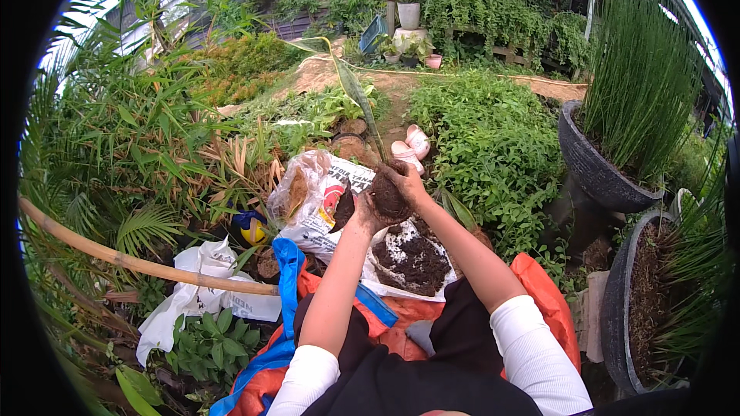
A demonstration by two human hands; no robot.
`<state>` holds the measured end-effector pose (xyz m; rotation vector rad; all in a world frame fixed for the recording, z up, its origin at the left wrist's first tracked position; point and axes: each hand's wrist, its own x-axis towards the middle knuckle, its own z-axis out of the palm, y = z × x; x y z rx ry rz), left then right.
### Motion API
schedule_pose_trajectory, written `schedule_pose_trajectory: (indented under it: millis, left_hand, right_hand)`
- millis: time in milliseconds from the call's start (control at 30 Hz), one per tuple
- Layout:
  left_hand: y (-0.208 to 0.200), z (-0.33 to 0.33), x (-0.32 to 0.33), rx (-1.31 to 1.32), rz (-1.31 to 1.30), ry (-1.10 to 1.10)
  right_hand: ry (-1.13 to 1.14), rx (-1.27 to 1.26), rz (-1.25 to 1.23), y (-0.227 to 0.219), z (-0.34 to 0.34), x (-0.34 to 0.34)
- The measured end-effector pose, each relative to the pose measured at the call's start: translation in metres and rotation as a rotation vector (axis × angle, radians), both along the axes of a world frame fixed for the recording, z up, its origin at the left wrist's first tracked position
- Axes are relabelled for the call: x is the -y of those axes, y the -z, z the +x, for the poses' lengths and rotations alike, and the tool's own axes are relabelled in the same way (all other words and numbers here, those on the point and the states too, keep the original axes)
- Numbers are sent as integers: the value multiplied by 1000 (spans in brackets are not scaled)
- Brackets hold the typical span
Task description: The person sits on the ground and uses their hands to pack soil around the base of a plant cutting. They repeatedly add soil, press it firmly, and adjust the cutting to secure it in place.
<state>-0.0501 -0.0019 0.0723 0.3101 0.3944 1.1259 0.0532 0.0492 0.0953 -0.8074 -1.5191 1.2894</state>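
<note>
- Fingers: I see both hands raised together over the lap, each soiled dark. The right hand has its fingers curled and clenched around a root ball of dark soil; the left hand presses its fingers against the ball's lower left side, cupping it from below.
- Thing held: the root ball sits between the two palms, touching both, with a long green leaf rising from its top and leaning up and to the left. Its long axis therefore runs upward, away from me.
- Nearer hand: I judge the right hand carries most of the grip, since it wraps the top; the left only supports.
- Directly below: a white sheet with loose soil lies just beneath the hands, on an orange tarp.
- Beside: a printed plastic bag lies open just left of the left hand; two small pink pots stand just beyond.
- Periphery: a large dark planter of grass-like stems stands well apart to the right; a bamboo pole crosses at left.
</note>
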Motion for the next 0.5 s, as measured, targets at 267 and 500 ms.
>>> schedule_pose_trajectory:
  millis: [267,500]
  left_hand:
    - [10,6,-2,-173,-3,-395]
    - [14,5,0,-339,14,-416]
  right_hand:
    - [302,163,392,0,-18,26]
    - [230,-157,23,16,-27,26]
